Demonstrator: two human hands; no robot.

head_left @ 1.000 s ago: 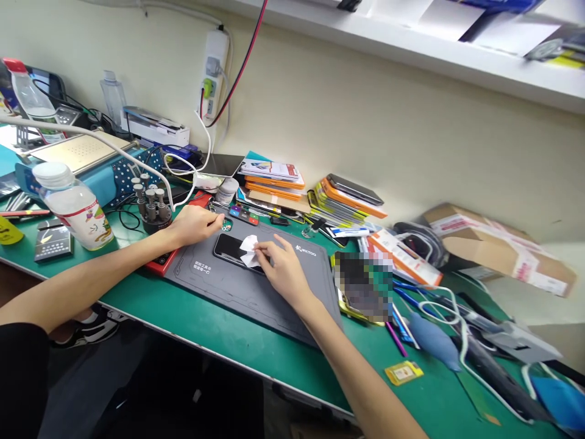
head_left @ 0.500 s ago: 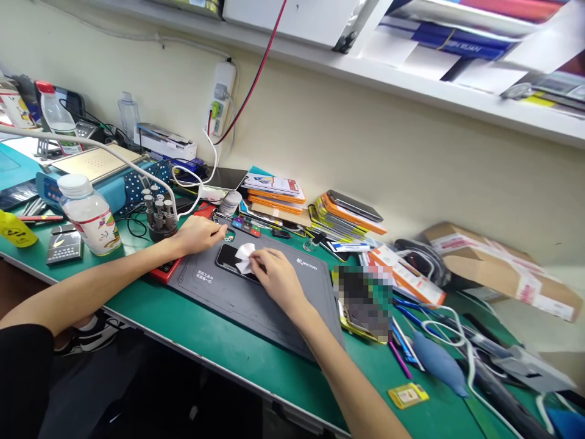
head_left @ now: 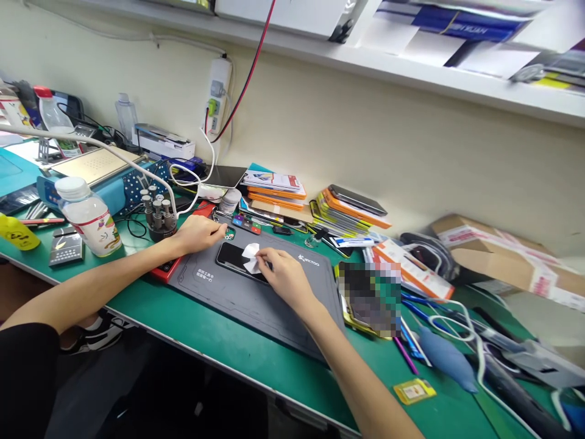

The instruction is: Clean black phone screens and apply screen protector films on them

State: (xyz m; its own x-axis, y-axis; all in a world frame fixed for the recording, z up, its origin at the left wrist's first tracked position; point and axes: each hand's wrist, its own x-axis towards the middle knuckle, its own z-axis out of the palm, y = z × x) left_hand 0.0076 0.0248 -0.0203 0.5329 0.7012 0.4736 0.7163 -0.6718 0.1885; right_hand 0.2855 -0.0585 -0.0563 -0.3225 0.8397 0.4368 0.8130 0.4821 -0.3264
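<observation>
A black phone lies flat on a grey work mat. My right hand pinches a crumpled white wipe, which rests against the phone's dark face and covers part of it. The right end of the phone is hidden behind my fingers. To the left, my left hand is closed just above the mat's back left part. Whatever its fingers may hold is out of sight. Small colourful pieces lie just past its fingertips.
A screwdriver stand and a lidded bottle are left of the mat. Stacked orange boxes line the wall. On the right are a blue air blower, cables and a cardboard box.
My right hand and the wipe have shifted slightly to the right over the phone. My left hand stays put. The camera view has moved a little.
</observation>
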